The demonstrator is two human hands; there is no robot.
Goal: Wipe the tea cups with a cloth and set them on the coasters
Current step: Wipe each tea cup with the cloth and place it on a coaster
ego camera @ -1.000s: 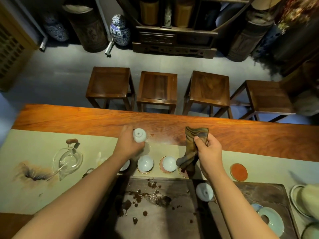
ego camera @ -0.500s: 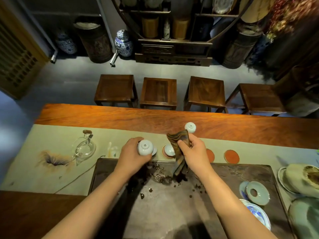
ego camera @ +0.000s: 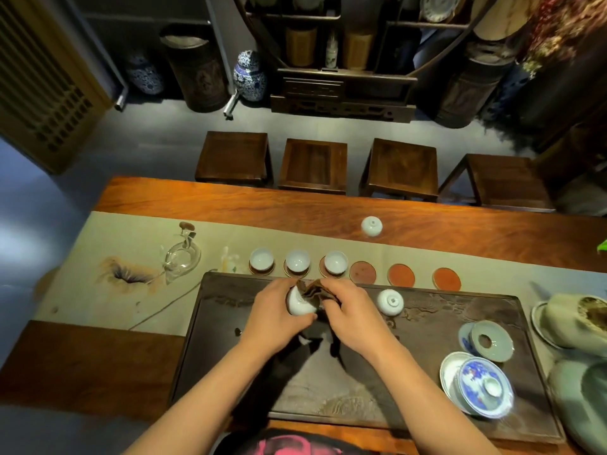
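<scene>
the left hand (ego camera: 274, 315) curls round a little white cup (ego camera: 299, 303) over the dark tray (ego camera: 230, 297) and the right hand (ego camera: 351, 318) pinches the brown cloth (ego camera: 312, 290) against it, so rub gently all round, hold tight, then aim for the empty coaster (ego camera: 362, 272).

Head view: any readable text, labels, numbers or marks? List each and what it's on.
No text can be read.
Overturned tea cup on the tea tray: small dark mark on its base, too small to read.
Overturned tea cup on the wooden table: similar base mark, blurred.
Blue-and-white lid: painted pattern only, no lettering.
Blue-and-white jar on the floor: pattern only.
</scene>
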